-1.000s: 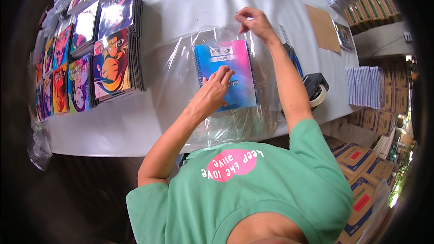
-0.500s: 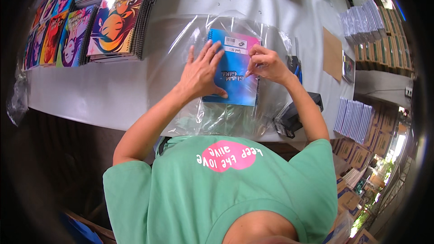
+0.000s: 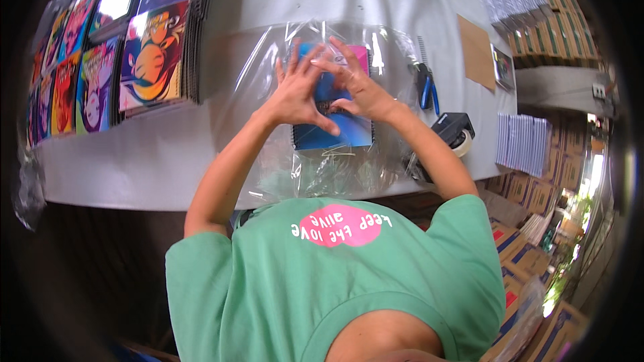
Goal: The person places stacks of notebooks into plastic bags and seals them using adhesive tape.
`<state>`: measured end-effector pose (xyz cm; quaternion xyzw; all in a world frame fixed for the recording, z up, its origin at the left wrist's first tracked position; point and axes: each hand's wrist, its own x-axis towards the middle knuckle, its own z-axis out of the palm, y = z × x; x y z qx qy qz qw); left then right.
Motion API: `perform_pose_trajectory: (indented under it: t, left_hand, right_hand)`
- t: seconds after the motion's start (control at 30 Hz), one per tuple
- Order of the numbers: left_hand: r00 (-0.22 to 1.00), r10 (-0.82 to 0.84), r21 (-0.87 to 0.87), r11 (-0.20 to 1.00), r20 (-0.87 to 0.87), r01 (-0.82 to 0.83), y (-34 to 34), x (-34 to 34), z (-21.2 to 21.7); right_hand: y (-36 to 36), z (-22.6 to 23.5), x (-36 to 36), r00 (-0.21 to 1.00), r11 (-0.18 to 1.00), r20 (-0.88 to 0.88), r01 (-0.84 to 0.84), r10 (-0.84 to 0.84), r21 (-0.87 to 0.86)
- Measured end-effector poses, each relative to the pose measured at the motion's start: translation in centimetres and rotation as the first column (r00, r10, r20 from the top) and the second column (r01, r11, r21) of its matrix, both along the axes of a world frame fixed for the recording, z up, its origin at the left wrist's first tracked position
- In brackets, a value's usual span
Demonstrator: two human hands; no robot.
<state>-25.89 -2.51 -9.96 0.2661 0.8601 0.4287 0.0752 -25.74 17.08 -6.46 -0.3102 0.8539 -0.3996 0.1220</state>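
A blue and pink spiral notebook (image 3: 335, 135) lies on a sheet of clear plastic film (image 3: 268, 161) in front of me. Over its left side is my left hand (image 3: 300, 94), fingers spread and thumb stretched toward the right. My right hand (image 3: 359, 90) hovers above the upper right part, its fingers apart and reaching left so that the fingertips of both hands come close together. Neither hand grips anything. Whether the fingers touch the cover I cannot tell. Much of the notebook's upper half is hidden under the hands.
Stacks of colourful spiral notebooks (image 3: 154, 60) stand at the left. To the right are blue-handled pliers (image 3: 426, 87), a black tape dispenser (image 3: 453, 127) and a brown cardboard sheet (image 3: 476, 50). Notebook piles (image 3: 522, 144) and cartons (image 3: 537, 191) sit beyond the table's right edge.
My right hand has opened from a pinch at the notebook's right edge and moved left over the cover. The left hand's fingers have spread wider. The whole view has shifted slightly.
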Motion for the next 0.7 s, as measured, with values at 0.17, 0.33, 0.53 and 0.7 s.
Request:
perform_pose_trajectory:
  t: [0.17, 0.33, 0.53, 0.7]
  left_hand:
    - [0.965, 0.135, 0.112, 0.987, -0.222, -0.113, 0.1, -0.9, -3.4]
    - [0.993, 0.079, -0.336, 0.936, -0.092, -0.106, -0.3, -0.7, 0.4]
    - [1.0, -0.016, -0.094, 0.995, -0.019, 0.014, -1.2, -2.0, -0.8]
    - [1.0, -0.017, -0.11, 0.994, 0.016, 0.019, -1.3, -2.5, -0.8]
  right_hand:
    - [-0.8, 0.3, 0.7, 0.995, 1.0, -0.095, 0.018, -0.02, -0.017]
    - [-0.7, 0.1, 2.7, 0.961, 0.941, -0.223, 0.219, -0.163, 0.258]
    - [-4.9, -2.6, 19.0, 0.909, 0.871, -0.166, 0.414, -0.382, 0.265]
    - [-3.4, 2.3, 24.7, 0.462, 0.487, -0.242, 0.872, -0.853, -0.053]
